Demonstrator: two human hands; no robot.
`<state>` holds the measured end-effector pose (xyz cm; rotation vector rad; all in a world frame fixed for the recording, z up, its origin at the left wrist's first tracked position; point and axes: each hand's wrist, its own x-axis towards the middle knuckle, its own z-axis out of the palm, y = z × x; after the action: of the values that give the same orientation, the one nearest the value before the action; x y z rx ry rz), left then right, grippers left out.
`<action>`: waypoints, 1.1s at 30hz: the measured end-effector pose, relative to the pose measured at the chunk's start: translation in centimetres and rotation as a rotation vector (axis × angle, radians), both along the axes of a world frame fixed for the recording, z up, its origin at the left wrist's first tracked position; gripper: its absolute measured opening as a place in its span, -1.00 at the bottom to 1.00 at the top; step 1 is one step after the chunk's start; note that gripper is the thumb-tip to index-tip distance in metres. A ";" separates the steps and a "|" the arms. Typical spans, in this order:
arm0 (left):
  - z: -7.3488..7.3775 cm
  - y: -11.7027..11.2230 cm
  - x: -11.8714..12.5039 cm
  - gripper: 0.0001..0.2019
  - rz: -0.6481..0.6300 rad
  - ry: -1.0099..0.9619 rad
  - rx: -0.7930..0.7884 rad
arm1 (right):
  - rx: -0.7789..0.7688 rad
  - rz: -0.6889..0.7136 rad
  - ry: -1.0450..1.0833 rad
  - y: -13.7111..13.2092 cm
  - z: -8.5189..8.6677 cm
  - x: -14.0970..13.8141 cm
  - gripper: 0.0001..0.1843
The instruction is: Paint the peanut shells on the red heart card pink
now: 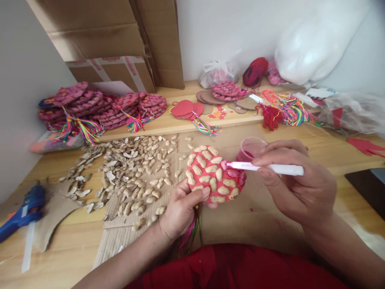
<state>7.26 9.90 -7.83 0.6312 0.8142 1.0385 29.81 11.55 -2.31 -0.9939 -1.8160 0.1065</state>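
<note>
My left hand grips the lower left edge of a round red disc covered with peanut shells, thumb on its face. A tassel of coloured threads hangs below it. My right hand is closed around a white marker-like pen, its tip touching a shell at the disc's right edge. Several shells on that side are pink, while the others keep their tan colour. Just behind the pen stands a clear plastic cup with pink-red liquid, partly hidden by my right hand.
Loose peanut shells spread over cardboard at the left. A blue glue gun lies at the far left. Along the back shelf sit stacks of pink shell-covered discs, red discs, colourful tassels and yarn. A dark flat object lies at right.
</note>
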 end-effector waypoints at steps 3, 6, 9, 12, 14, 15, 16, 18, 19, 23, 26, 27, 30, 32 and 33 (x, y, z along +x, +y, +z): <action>0.0 0.0 0.0 -0.78 0.018 0.010 -0.028 | 0.049 -0.085 0.072 0.3 0.0 0.4 -0.75; -0.1 0.0 0.0 -0.75 0.024 0.027 -0.050 | 0.085 -0.228 0.140 0.9 -0.1 1.5 -0.82; -0.1 0.0 0.0 -0.71 0.033 0.062 -0.056 | 0.046 -0.366 0.089 1.6 -0.4 2.7 -0.90; -0.1 0.0 0.0 -0.67 0.028 0.105 -0.057 | 0.010 -0.423 -0.002 2.2 -0.8 3.3 -0.95; -0.1 0.1 -0.1 -0.63 0.020 0.126 -0.058 | -0.007 -0.426 -0.060 2.4 -1.0 3.5 -0.94; -0.1 0.1 -0.1 -0.61 0.019 0.134 -0.061 | -0.017 -0.426 -0.087 2.6 -1.2 3.5 -0.94; 0.0 0.1 -0.1 -0.59 0.018 0.141 -0.068 | -0.029 -0.427 -0.114 2.7 -1.3 3.5 -0.93; 0.0 0.1 -0.1 -0.57 0.020 0.152 -0.087 | -0.056 -0.438 -0.164 2.9 -1.6 3.5 -0.90; 0.0 0.1 -0.1 -0.57 0.019 0.156 -0.093 | -0.068 -0.447 -0.180 3.0 -1.7 3.5 -0.89; 0.1 0.0 0.0 -0.59 0.012 0.158 -0.094 | -0.118 -0.464 -0.218 3.4 -2.2 3.2 -0.86; 0.3 0.0 -0.1 -0.61 0.009 0.158 -0.097 | -0.130 -0.482 -0.225 3.5 -2.5 3.0 -0.86; 0.3 0.0 -0.1 -0.62 0.009 0.161 -0.102 | -0.131 -0.482 -0.234 3.5 -2.6 2.9 -0.86; 0.2 0.0 -0.2 -0.63 0.009 0.174 -0.113 | -0.126 -0.464 -0.248 3.4 -2.5 2.8 -0.88; 0.0 0.0 -0.2 -0.66 0.000 0.169 -0.108 | -0.101 -0.460 -0.226 3.3 -2.2 2.8 -0.88; 0.0 0.0 -0.2 -0.67 -0.003 0.163 -0.105 | -0.084 -0.461 -0.212 3.2 -2.1 2.8 -0.89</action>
<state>7.04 9.88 -7.86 0.6331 1.0036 0.9434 32.63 14.76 -4.36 -1.5049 -1.7319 -0.2145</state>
